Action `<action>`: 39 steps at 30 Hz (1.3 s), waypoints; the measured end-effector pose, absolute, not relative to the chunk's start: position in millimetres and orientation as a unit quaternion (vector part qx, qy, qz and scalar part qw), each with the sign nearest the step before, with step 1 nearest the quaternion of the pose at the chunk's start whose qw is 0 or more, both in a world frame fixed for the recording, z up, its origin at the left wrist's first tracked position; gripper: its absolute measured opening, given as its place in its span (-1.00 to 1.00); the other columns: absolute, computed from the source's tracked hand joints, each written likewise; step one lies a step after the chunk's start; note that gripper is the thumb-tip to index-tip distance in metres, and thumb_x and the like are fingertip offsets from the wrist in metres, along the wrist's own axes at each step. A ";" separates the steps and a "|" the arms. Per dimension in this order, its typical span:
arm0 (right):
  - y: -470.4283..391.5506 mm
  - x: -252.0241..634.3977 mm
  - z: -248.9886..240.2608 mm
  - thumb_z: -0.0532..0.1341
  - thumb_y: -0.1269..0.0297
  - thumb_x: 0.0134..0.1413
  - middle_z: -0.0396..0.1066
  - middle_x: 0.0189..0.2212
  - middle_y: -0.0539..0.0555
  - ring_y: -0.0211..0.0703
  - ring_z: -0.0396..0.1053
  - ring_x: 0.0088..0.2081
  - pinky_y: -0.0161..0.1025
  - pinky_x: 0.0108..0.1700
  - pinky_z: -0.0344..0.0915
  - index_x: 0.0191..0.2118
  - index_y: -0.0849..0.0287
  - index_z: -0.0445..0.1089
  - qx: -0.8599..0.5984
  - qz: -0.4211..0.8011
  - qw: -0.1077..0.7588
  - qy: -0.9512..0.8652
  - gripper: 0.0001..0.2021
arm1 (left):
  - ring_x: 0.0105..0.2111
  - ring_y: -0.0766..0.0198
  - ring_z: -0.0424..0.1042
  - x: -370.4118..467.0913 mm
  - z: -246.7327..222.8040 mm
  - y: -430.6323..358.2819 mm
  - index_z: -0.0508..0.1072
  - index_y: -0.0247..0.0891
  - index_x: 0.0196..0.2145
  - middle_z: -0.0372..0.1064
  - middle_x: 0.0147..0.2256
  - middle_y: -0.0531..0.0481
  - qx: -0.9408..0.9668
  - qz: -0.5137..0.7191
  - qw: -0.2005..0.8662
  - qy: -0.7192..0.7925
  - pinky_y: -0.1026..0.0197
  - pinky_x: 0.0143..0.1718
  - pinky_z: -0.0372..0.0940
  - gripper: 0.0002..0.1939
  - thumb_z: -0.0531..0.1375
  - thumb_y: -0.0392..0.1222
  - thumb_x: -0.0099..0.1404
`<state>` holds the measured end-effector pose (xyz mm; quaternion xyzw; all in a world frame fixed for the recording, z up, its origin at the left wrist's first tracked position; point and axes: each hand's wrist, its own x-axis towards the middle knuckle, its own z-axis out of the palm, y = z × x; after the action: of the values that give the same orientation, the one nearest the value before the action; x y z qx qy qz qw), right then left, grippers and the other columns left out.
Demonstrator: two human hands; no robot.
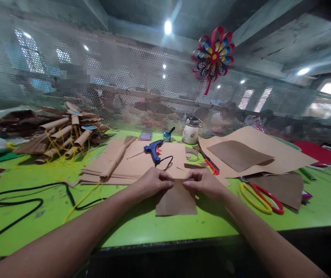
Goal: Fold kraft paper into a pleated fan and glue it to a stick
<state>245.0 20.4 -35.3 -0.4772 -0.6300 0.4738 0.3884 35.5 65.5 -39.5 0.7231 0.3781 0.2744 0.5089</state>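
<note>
1. pinching the small brown paper piece (pixel 176 202) along its far edge: left hand (pixel 152 185) and right hand (pixel 206 183) each gripping it thumb-to-finger, either side of the middle.
2. piece is about midway along the tabletop (pixel 142 229), just in from the front edge; its near edge is free of fingers.
3. can't tell if the far edge is folded, fingertips cover it.
4. for a clean edge, i'd keep pinches level, tension light, press from the middle outward. uneven pull could skew it.
5. glue gun (pixel 153 150) lies on stacked sheets (pixel 177 150) toward the back edge; keep its cord clear.
</note>
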 end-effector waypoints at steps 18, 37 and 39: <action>23.2 245.0 -37.6 0.44 0.34 -0.41 0.35 -0.58 -0.04 -0.32 0.18 -0.52 -0.31 -0.45 0.11 -0.50 0.19 0.48 -0.456 0.489 0.557 -0.492 -0.80 | -0.62 0.44 0.21 37.8 -32.1 57.0 0.35 -0.30 -0.38 0.29 -0.60 0.11 0.580 0.358 0.658 0.321 0.38 -0.57 -0.02 -0.72 0.35 -0.19 -0.01; 15.6 251.1 -31.7 0.35 0.41 -0.31 0.37 -0.56 -0.02 -0.33 0.17 -0.55 -0.35 -0.51 0.09 -0.53 0.13 0.52 -0.392 0.483 0.545 -0.562 -0.92 | -0.39 0.26 0.34 34.7 -20.2 48.6 0.50 -0.33 -0.43 0.41 -0.44 -0.06 0.685 0.353 0.577 0.270 0.29 -0.38 0.16 -0.79 0.25 -0.10 0.09; 14.5 249.8 -33.6 0.36 0.38 -0.27 0.37 -0.57 -0.02 -0.35 0.15 -0.58 -0.35 -0.54 0.08 -0.50 0.15 0.52 -0.389 0.481 0.513 -0.595 -0.93 | -0.39 0.23 0.35 34.5 -21.6 48.4 0.53 -0.35 -0.40 0.43 -0.43 -0.11 0.668 0.326 0.602 0.292 0.27 -0.38 0.17 -0.64 0.14 0.03 0.21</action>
<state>249.8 14.5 -33.6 -0.3895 -0.5945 0.4809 0.5134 34.5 48.4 -21.6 0.6677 0.2919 0.3256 0.6024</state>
